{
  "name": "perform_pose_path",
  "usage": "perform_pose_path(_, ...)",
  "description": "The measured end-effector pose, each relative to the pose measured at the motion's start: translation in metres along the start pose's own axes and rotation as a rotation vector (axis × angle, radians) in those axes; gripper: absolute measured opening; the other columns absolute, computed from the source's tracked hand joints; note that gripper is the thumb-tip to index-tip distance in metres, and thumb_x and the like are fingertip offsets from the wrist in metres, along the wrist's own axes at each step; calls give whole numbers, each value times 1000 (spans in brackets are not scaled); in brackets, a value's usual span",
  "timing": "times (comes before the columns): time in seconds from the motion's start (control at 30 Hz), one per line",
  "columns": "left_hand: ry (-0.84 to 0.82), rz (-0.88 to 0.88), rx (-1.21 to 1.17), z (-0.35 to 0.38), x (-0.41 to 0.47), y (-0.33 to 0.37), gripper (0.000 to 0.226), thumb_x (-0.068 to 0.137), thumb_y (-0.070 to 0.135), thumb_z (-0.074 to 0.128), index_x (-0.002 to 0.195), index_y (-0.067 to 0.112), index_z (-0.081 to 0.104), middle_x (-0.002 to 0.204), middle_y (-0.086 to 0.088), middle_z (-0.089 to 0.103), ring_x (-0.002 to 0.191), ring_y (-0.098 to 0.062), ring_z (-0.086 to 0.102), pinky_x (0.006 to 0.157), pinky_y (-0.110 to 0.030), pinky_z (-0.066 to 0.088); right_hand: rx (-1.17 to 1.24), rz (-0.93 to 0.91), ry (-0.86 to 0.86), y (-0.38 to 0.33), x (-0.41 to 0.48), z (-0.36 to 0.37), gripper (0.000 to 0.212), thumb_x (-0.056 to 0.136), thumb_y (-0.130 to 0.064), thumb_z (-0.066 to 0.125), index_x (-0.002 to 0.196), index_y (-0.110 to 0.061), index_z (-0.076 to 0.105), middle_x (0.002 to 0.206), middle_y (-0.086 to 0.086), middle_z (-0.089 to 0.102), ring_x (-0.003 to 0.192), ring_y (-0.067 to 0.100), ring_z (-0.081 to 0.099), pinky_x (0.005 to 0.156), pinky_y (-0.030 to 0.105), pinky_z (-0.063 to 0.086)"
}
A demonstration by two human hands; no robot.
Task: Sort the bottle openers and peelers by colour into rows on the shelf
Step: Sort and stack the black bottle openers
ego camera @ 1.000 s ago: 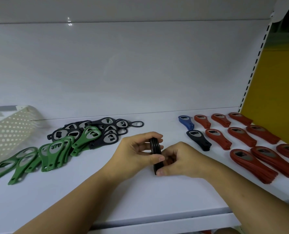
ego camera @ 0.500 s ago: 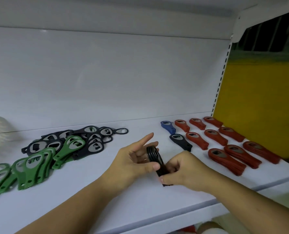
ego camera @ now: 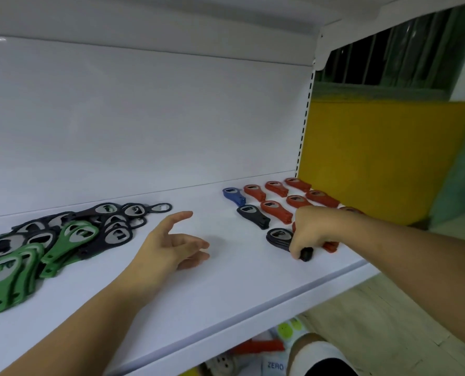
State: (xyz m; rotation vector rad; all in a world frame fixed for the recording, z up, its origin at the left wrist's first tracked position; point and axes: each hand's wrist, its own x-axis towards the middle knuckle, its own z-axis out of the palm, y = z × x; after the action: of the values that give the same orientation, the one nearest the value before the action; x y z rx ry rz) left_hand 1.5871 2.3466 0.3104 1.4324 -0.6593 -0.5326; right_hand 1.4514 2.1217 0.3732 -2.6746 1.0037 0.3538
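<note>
Right hand (ego camera: 311, 234) is clenched round the handle end of a stack of black plastic bottle openers (ego camera: 278, 236), knuckles up. The stack lies flat or nearly flat on the white metal shelf (ego camera: 225, 283); can't tell if all of it has touched down. It sits at the near end of the dark column, in front of a second black opener stack (ego camera: 253, 216), with a blue plastic opener (ego camera: 233, 196) behind that. Left hand (ego camera: 171, 244) is released, fingers loosely spread and holding nothing. It hangs low over bare shelf, between the sorted rows and the mixed heap of green and black flat openers (ego camera: 71, 240).

Risks, as judged:
- The stack is several loose pieces gripped at one end only. An uneven let-go could make it fan out or slide apart.
- The right hand is touching or just beside the front stack of red plastic openers (ego camera: 330, 245), which it mostly hides. Pulling out sideways could knock that stack askew.
- The spot is near the shelf's front lip, so a nudge toward the person could tip pieces over the edge.
- The held stack is angled slightly against the one behind it, so the row may end up crooked.
- The left hand is near the heap, and a careless sweep would scatter it.
</note>
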Motion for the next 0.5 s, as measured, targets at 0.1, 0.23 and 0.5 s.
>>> perform_pose_path(0.1,13,-2,15,0,-2,2,43,90,-1,58,124,25,51,88,-16,72,77,-30,71,73,-34,58,-96,-7,-19,-6,2,-4,35,71,-27,78,64,-11,47,57,2,42,48,16,39,45,23,32)
perform_pose_path(0.23,28,-15,25,0,-4,4,28,91,1,56,114,18,58,81,-14,71,70,-27,68,69,-34,56,-169,-9,13,-3,6,-15,51,70,-57,73,64,-14,46,63,-1,46,53,14,43,49,24,33)
perform_pose_path(0.5,164,-12,198,-15,4,5,16,92,5,53,83,11,63,61,0,61,54,-16,57,49,-23,41,466,-341,-78,-47,16,-8,27,86,-39,65,73,-17,73,57,-3,49,54,12,43,51,23,35)
